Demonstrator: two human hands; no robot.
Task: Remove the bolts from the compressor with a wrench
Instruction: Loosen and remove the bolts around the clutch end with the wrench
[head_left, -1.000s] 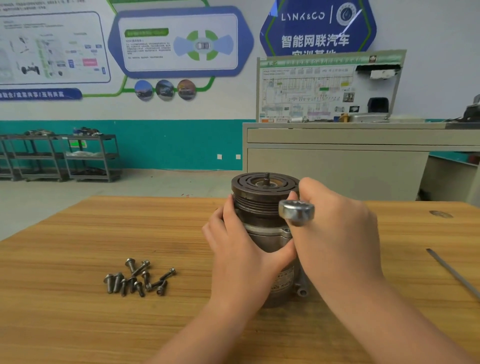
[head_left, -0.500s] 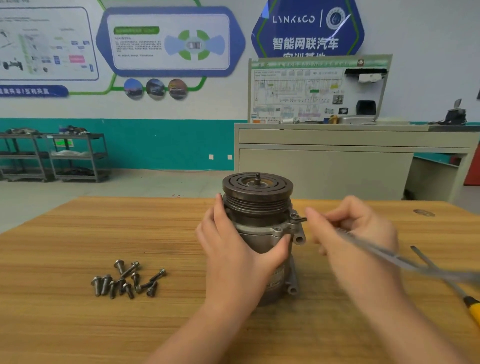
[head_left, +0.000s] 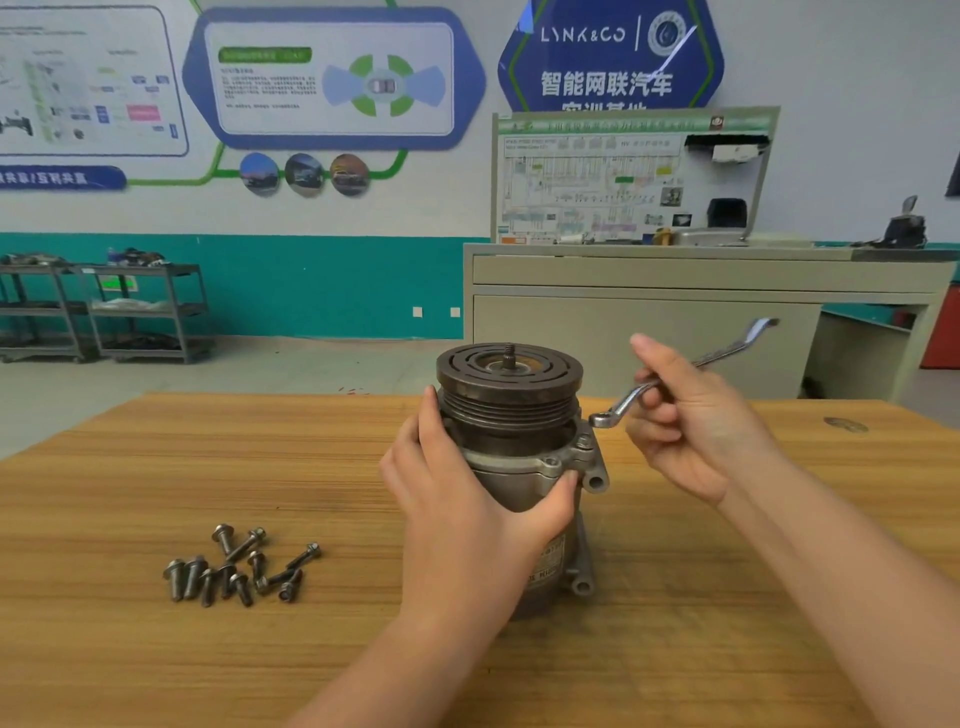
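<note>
A grey metal compressor (head_left: 511, 410) with a dark pulley on top stands upright on the wooden table (head_left: 156, 467). My left hand (head_left: 467, 499) wraps round its left and front side. My right hand (head_left: 691, 421) holds a silver ring wrench (head_left: 631, 397) by its shaft. The wrench's ring end hovers just above a bolt (head_left: 584, 441) on the compressor's right flange; its other end points up and to the right. A pile of several loose bolts (head_left: 239, 569) lies on the table to the left.
A beige cabinet (head_left: 675, 312) with a display board stands behind the table. Metal shelf carts (head_left: 104, 312) line the teal wall at the far left. A dark knot (head_left: 847, 425) marks the table at the right.
My right hand has swung the wrench round from a low, rightward-pointing position to one angled up and right, with its ring end now by the flange bolt. My left hand stays on the compressor.
</note>
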